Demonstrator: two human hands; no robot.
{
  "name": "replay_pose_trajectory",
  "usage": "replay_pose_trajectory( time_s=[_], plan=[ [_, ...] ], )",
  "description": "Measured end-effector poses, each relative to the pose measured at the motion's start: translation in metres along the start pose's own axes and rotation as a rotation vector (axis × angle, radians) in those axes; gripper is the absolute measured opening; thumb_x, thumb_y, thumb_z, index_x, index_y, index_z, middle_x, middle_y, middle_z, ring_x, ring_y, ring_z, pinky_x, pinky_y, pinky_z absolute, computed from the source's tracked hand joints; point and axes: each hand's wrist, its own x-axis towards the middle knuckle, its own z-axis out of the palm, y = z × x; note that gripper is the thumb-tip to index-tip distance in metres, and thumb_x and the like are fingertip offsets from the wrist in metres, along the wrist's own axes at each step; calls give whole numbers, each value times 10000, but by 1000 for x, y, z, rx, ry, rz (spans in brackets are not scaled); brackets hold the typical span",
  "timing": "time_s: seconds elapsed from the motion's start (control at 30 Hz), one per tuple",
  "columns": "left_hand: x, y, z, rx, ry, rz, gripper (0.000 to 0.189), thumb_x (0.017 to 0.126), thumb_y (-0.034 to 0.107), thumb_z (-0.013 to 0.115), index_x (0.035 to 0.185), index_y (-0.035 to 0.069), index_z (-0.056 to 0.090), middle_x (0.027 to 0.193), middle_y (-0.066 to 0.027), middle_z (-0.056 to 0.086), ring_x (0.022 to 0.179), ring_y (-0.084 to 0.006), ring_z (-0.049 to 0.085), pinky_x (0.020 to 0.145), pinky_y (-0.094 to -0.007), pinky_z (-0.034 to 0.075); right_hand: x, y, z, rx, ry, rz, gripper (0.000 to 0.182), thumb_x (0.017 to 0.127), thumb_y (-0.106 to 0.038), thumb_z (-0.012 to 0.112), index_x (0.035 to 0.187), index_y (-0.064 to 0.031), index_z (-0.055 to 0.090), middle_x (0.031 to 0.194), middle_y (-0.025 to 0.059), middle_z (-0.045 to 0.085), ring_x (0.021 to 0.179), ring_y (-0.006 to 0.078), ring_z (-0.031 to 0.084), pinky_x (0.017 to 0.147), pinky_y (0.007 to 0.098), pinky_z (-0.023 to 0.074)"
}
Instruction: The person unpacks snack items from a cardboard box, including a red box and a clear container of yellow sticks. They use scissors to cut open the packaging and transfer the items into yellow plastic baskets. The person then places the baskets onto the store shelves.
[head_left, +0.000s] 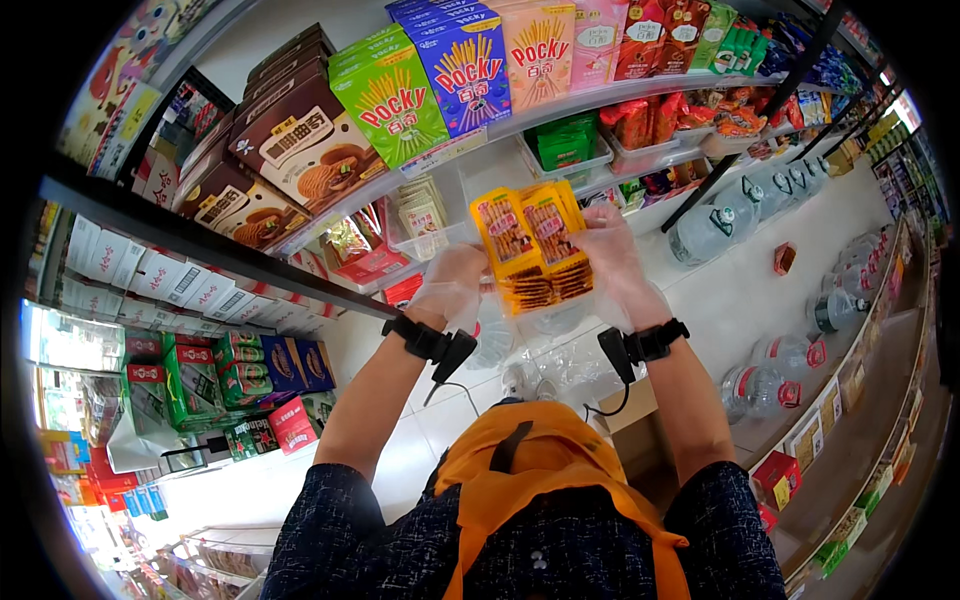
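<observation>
Both my hands wear thin clear plastic gloves and black wrist straps. Between them is a clear plastic bin filled with yellow snack packets (529, 232), two stacks side by side. My left hand (459, 274) grips the bin's left side. On the opposite side, my right hand (616, 251) holds the bin's right edge, its fingertips beside the upper packets. The bin is held in front of the lower shelf, over the tiled floor. Just left of it on that shelf sits another clear bin of pale packets (422, 214).
Above are Pocky boxes (465, 67) and brown cookie boxes (315, 142). A bin of green packets (564, 141) stands right of my hands. Large water bottles (705, 225) line the floor. A black shelf post (225, 240) crosses at left; an open cardboard box (637, 416) is beside me.
</observation>
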Motion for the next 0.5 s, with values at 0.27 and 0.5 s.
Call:
replay_pose_trajectory(
  time_s=[0.27, 0.5],
  plan=[
    [35, -2, -12, -264, 42, -104, 307, 964, 103, 500, 1202, -31, 639, 1210, -94, 672, 1067, -171, 659, 855, -313, 524, 45, 19, 19, 153, 49, 127, 346, 765, 62, 726, 1068, -15, 576, 994, 105, 671, 901, 200, 658, 792, 333, 543],
    [41, 1, -18, -434, 140, -140, 274, 982, 85, 476, 1179, -39, 620, 1165, -113, 680, 1012, -205, 680, 860, -315, 544, 54, 1, 42, 100, 61, 168, 309, 768, 87, 709, 1041, -8, 602, 966, 87, 650, 875, 194, 651, 773, 325, 542]
  ],
)
